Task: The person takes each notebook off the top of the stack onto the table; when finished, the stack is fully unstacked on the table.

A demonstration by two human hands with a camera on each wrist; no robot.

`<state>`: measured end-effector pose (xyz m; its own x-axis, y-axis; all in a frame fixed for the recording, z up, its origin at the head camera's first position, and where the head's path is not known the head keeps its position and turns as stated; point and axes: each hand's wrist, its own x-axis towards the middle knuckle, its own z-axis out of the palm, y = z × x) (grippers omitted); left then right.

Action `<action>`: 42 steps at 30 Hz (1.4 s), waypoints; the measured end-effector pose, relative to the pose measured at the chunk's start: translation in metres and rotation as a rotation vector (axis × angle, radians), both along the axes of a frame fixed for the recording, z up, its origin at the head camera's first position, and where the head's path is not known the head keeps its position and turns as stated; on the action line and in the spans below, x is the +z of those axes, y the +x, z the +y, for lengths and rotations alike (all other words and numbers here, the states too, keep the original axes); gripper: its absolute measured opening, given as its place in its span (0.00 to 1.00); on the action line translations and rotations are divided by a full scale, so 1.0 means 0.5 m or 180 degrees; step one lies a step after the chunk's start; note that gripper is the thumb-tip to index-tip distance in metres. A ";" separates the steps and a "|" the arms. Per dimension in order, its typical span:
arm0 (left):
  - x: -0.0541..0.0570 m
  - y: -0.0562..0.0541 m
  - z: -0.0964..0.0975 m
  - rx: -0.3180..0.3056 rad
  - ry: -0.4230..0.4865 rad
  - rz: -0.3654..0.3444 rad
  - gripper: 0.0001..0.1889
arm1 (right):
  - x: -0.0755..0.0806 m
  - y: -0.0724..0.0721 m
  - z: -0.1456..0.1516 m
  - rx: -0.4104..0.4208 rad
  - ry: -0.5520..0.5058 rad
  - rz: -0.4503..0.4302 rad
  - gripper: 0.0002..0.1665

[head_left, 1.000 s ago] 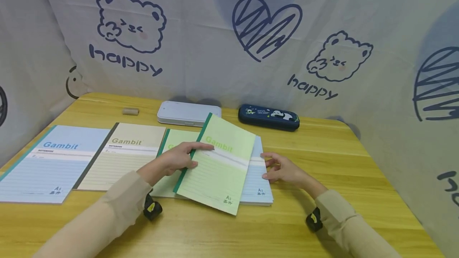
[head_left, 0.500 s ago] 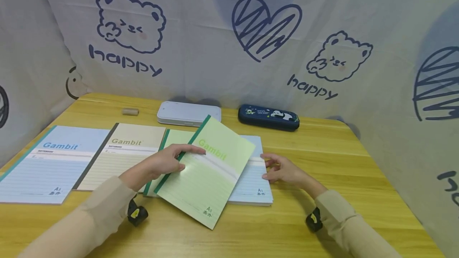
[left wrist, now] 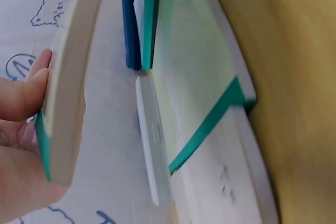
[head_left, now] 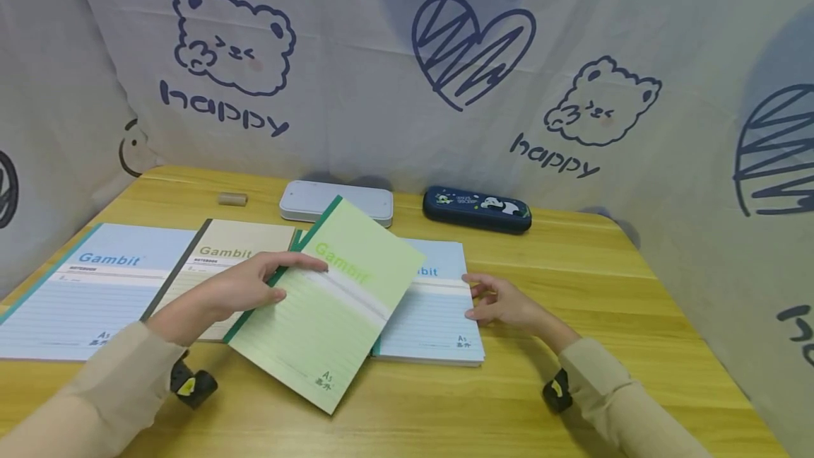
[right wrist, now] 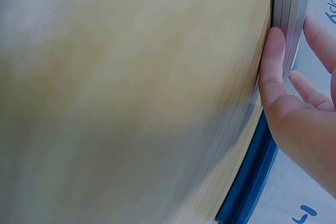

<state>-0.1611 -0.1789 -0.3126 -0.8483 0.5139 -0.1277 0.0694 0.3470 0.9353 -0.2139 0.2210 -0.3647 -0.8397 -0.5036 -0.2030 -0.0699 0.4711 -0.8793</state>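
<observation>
Gripping green nb (head_left: 331, 313) by spine in closed-up L hand (head_left: 250, 284) (nearer), raised above tabletop (head_left: 572, 274) mostly L of blue stack (head_left: 432, 324), slanted lengthwise twd far edge & to R, w/ R hand (head_left: 504, 300) lax agst stack's R side, gripping nothing.

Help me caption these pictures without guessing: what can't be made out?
Head: left part of right blue notebook, behind held notebook.
Head: most of lying green notebook, behind held notebook.
Head: part of beige notebook, behind left hand.
Head: fine print on left blue notebook, too small.
Left wrist: held notebook's end, past top edge.
Right wrist: part of right hand, past right edge.
</observation>
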 end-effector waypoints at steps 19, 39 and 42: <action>0.012 0.079 -0.141 -0.0341 -0.0419 0.0536 0.24 | -0.003 0.000 -0.005 0.0009 0.0009 -0.0008 0.40; -0.009 0.115 -0.225 -0.0774 0.0018 0.0855 0.42 | -0.003 -0.001 -0.006 -0.0060 -0.0009 -0.0024 0.39; -0.019 0.119 -0.236 -0.0839 0.0018 0.0840 0.39 | -0.004 -0.001 -0.008 -0.0079 0.0006 -0.0043 0.39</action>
